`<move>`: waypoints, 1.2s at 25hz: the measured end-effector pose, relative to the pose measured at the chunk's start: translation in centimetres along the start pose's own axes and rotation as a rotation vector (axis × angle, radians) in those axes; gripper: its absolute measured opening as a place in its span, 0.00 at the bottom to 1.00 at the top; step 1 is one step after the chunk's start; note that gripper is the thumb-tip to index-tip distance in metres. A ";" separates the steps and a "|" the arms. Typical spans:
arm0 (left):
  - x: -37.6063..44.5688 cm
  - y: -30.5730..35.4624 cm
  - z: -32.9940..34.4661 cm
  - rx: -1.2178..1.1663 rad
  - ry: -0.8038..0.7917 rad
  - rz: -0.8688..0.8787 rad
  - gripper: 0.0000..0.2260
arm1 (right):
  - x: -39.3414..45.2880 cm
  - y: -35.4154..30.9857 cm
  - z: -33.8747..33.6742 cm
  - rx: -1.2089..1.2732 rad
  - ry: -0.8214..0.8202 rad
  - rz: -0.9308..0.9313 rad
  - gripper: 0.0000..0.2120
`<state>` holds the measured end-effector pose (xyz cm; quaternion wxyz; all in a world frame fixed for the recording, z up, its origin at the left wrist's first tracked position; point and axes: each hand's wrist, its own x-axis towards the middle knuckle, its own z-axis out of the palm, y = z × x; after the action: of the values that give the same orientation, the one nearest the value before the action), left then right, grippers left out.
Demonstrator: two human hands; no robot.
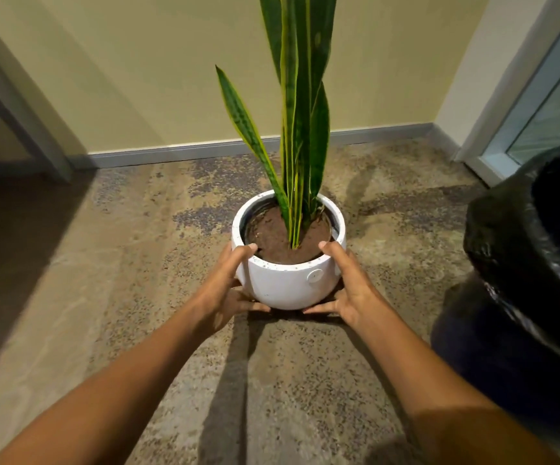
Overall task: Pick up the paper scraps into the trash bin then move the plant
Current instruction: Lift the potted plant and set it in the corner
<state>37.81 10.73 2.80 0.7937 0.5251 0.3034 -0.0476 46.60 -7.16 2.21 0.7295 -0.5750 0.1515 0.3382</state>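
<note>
Apparently on the plant-moving step: no paper scraps show on the carpet in this view, and the trash bin w/ its black liner sits just beside, to the right. The plant (tall snake-plant leaves, top-heavy by the look of it) stands upright in a round white pot near the wall corner. Both hands clamp the pot from opposite sides. Left hand has its thumb hooked over the rim, fingers curled under the base; right hand mirrors it, thumb on the rim, fingers reaching below. That two-sided hold probably makes sense b/c the pot is rounded and smooth, so a thumb on top plus fingers beneath stops it slipping or tipping. Pot sits squarely between the palms, touching both. Can't tell if it's on the carpet or just off it.
</note>
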 end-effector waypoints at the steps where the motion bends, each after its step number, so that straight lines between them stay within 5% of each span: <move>1: 0.1 0.1 -0.1 0.013 -0.001 -0.007 0.27 | -0.1 0.1 0.1 0.006 0.004 -0.003 0.22; 8: -4.7 3.5 0.2 0.041 0.027 -0.053 0.26 | -5.8 -2.1 2.1 0.010 0.040 0.016 0.27; 18: -12.6 21.2 3.1 0.108 -0.067 -0.097 0.22 | -15.2 -15.0 9.0 0.123 0.117 0.105 0.23; 22: -10.0 26.7 6.3 0.150 -0.144 -0.088 0.21 | -14.4 -20.3 9.2 0.154 0.142 0.082 0.28; 25: -5.3 29.0 9.9 0.169 -0.206 -0.097 0.22 | -11.1 -23.6 7.1 0.203 0.194 0.080 0.18; 30: 3.7 29.8 15.7 0.147 -0.194 -0.114 0.21 | -3.5 -28.7 2.2 0.161 0.282 -0.009 0.31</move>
<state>59.36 11.33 28.98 0.7746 0.5568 0.2504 -0.1653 62.84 -9.37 26.10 0.7462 -0.5571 0.2764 0.2375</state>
